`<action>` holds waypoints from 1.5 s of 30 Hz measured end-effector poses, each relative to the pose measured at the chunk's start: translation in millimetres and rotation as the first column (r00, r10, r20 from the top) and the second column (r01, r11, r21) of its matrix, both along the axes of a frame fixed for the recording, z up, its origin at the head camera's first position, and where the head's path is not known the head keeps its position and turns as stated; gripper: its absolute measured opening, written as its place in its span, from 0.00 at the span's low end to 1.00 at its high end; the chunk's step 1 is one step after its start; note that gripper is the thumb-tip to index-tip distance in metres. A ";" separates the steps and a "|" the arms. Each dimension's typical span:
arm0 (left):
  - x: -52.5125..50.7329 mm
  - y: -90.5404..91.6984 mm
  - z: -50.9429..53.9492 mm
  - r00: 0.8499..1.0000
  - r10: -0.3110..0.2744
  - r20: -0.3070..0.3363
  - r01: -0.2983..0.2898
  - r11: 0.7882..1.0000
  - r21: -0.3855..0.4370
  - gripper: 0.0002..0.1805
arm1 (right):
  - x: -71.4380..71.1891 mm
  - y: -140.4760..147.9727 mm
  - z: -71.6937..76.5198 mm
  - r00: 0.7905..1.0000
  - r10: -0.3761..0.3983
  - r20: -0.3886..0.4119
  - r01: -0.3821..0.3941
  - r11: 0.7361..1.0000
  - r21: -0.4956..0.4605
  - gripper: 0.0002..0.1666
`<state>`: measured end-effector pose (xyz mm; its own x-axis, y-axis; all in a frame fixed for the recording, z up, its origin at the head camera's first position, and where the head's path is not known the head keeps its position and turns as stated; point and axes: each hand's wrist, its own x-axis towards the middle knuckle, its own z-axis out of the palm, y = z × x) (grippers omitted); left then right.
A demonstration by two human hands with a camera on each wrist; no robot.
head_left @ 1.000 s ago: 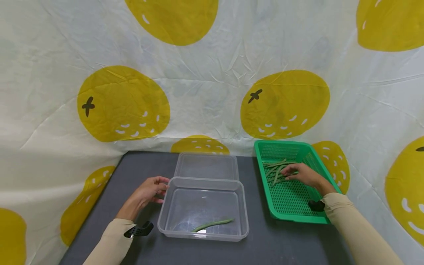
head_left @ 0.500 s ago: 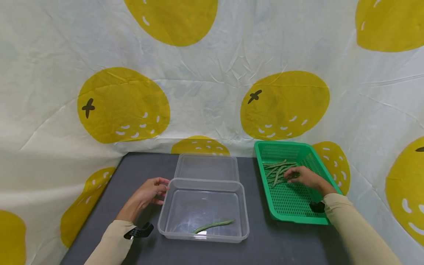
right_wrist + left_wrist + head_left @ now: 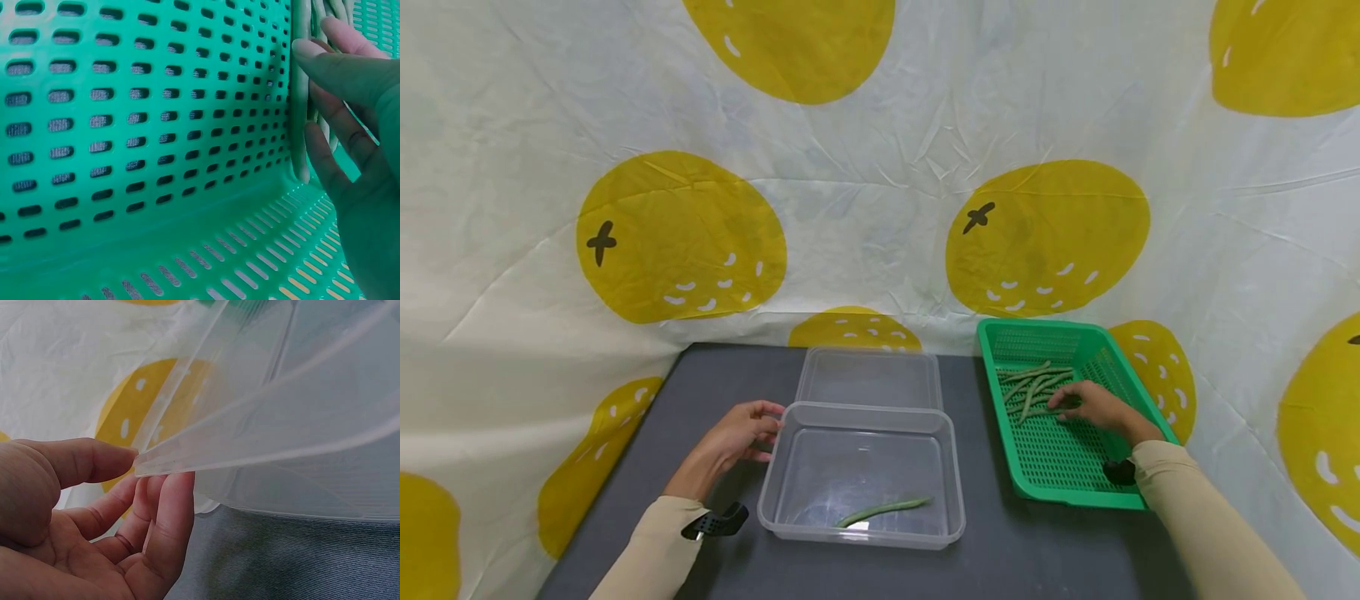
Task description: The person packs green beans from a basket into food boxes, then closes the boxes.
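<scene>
A clear plastic container (image 3: 861,546) stands on the dark table with one green bean (image 3: 883,511) inside it. At its far left corner my left hand (image 3: 737,436) pinches the rim; in the left wrist view the thumb lies above the rim (image 3: 262,464) and fingers are bent beneath it. My right hand (image 3: 1097,408) is inside the green basket (image 3: 1052,454), at the right end of a loose pile of green beans (image 3: 1028,392). Its fingers are loosely bent, and in the right wrist view the thumb tip overlaps one bean (image 3: 300,125). No bean is seen gripped.
A clear flat lid (image 3: 868,377) lies behind the container. Dark table surface (image 3: 981,467) separates container and basket. A pale curtain (image 3: 865,233) with yellow fruit prints hangs close behind the table and along its left side.
My right hand has drawn back slightly to the right from the bean pile, uncovering more beans. The left hand and container have stayed in place.
</scene>
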<state>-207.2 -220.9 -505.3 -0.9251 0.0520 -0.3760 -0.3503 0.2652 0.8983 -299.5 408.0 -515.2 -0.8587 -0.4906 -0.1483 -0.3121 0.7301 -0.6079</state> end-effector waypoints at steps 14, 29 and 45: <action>-0.8 -0.4 -0.5 1.000 0.001 -0.006 -0.001 1.000 -0.001 0.20 | 0.7 -1.8 -0.8 0.998 0.059 0.035 -0.062 0.995 0.074 0.08; -0.2 -1.1 0.5 1.000 -0.008 -0.009 0.008 1.000 -0.002 0.21 | 6.2 -7.9 22.3 0.991 0.132 -0.028 -0.128 0.985 0.115 0.08; -1.6 -2.0 -1.5 1.000 -0.008 -0.001 0.008 1.000 0.002 0.21 | 14.1 -21.0 47.6 0.990 0.131 -0.045 -0.130 0.991 0.026 0.12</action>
<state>-208.8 -222.8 -506.8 -0.9251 0.0599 -0.3750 -0.3473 0.2663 0.8992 -285.5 387.0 -467.6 -0.7940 -0.5955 -0.1223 -0.4330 0.6952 -0.5738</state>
